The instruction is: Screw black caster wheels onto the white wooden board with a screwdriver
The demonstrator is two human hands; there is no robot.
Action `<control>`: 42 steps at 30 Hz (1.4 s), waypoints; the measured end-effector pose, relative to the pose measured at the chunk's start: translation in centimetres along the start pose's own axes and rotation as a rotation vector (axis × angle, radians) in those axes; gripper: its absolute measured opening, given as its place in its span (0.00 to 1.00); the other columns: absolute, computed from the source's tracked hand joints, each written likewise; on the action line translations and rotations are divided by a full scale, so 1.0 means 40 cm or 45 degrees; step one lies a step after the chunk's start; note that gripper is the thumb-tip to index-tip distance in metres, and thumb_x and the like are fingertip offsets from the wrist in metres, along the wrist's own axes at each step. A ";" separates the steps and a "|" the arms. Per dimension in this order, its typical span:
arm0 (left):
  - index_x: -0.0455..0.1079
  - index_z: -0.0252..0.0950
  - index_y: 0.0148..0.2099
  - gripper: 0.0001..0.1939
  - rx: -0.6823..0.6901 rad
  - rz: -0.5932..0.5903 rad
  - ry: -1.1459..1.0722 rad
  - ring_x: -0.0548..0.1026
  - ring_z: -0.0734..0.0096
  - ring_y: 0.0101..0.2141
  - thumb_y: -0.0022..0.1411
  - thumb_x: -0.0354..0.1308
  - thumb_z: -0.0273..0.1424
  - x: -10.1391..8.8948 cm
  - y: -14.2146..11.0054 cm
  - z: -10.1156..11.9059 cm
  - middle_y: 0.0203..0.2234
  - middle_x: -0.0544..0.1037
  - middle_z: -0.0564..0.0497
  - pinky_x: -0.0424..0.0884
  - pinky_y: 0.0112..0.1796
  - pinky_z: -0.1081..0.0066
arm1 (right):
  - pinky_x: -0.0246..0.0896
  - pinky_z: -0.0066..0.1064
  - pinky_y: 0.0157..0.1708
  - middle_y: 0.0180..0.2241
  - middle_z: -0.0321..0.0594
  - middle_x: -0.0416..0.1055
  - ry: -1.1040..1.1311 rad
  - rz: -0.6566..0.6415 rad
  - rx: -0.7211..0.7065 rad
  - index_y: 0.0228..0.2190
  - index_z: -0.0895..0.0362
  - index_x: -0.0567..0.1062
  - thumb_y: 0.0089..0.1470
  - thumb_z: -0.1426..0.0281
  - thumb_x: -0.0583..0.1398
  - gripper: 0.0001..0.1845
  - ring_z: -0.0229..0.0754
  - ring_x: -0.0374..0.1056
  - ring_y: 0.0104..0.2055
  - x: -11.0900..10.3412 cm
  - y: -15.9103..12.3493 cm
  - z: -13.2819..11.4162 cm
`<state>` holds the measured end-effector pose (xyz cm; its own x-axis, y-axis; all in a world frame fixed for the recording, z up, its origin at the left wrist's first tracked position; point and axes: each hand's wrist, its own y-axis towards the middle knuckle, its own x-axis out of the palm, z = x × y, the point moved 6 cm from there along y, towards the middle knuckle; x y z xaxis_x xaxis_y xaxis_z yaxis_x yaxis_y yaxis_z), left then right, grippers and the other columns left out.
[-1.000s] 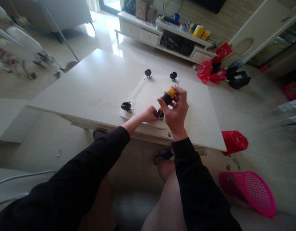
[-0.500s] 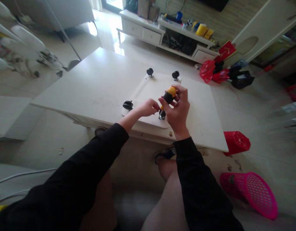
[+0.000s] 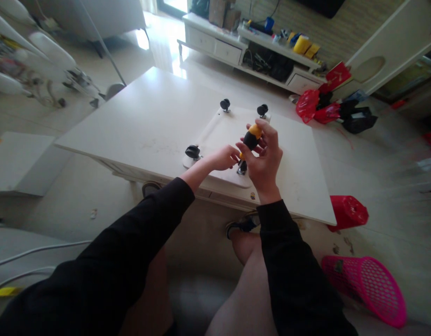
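In my right hand (image 3: 266, 156) is a yellow-and-black screwdriver (image 3: 252, 136), tilted, its shaft pointing down at the metal plate of a black caster wheel (image 3: 242, 169). That caster stands at the near right corner of an upturned white board (image 3: 218, 133). My left hand (image 3: 225, 158) has its fingers curled and pinched against this caster, beside the screwdriver's shaft; the fingertips are partly hidden. Other black casters stand at the board's remaining corners: near left (image 3: 192, 152), far left (image 3: 225, 105) and far right (image 3: 262, 110).
The board lies on a white table (image 3: 131, 121). Right of the table, a red bin (image 3: 348, 212) and a pink mesh basket (image 3: 365, 287) are on the floor. Red and black bags (image 3: 334, 112) lie beyond it, near a cluttered white TV cabinet (image 3: 215, 46).
The whole view has shifted slightly, so the scene sits a little farther right. Both hands stay at the same caster, with the screwdriver still in the right hand.
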<state>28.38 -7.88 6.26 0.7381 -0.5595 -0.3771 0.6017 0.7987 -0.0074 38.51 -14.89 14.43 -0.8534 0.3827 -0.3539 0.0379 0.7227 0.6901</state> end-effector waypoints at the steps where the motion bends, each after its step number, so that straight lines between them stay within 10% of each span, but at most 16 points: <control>1: 0.80 0.31 0.42 0.16 0.001 -0.026 0.011 0.76 0.72 0.26 0.54 0.56 0.16 0.004 0.001 -0.001 0.32 0.83 0.47 0.71 0.30 0.73 | 0.83 0.39 0.42 0.58 0.39 0.77 -0.008 -0.005 -0.020 0.60 0.41 0.68 0.56 0.58 0.70 0.33 0.46 0.79 0.53 0.002 0.002 -0.001; 11: 0.77 0.33 0.33 0.11 -0.066 -0.062 0.048 0.78 0.69 0.27 0.54 0.56 0.16 0.000 -0.008 0.012 0.27 0.81 0.49 0.72 0.31 0.71 | 0.80 0.39 0.46 0.57 0.38 0.76 -0.109 -0.065 -0.151 0.61 0.43 0.69 0.66 0.65 0.55 0.23 0.43 0.77 0.53 -0.003 0.008 -0.052; 21: 0.80 0.33 0.43 0.17 -0.092 0.011 0.070 0.78 0.71 0.30 0.52 0.59 0.15 -0.028 -0.019 0.022 0.35 0.84 0.47 0.70 0.30 0.73 | 0.79 0.41 0.46 0.52 0.39 0.65 -0.069 0.127 -0.127 0.54 0.43 0.71 0.59 0.60 0.66 0.22 0.43 0.73 0.51 -0.011 0.016 -0.026; 42: 0.71 0.34 0.42 0.16 0.316 0.262 -0.194 0.78 0.72 0.32 0.52 0.72 0.24 -0.022 -0.047 0.098 0.31 0.79 0.52 0.74 0.34 0.71 | 0.76 0.46 0.55 0.49 0.40 0.77 -0.006 0.059 -0.125 0.50 0.48 0.74 0.69 0.62 0.55 0.13 0.44 0.76 0.55 -0.031 0.022 -0.046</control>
<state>27.81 -9.77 10.25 0.8772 -0.4342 -0.2051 0.4780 0.8302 0.2868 38.65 -15.80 16.63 -0.8495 0.4171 -0.3230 0.0260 0.6445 0.7641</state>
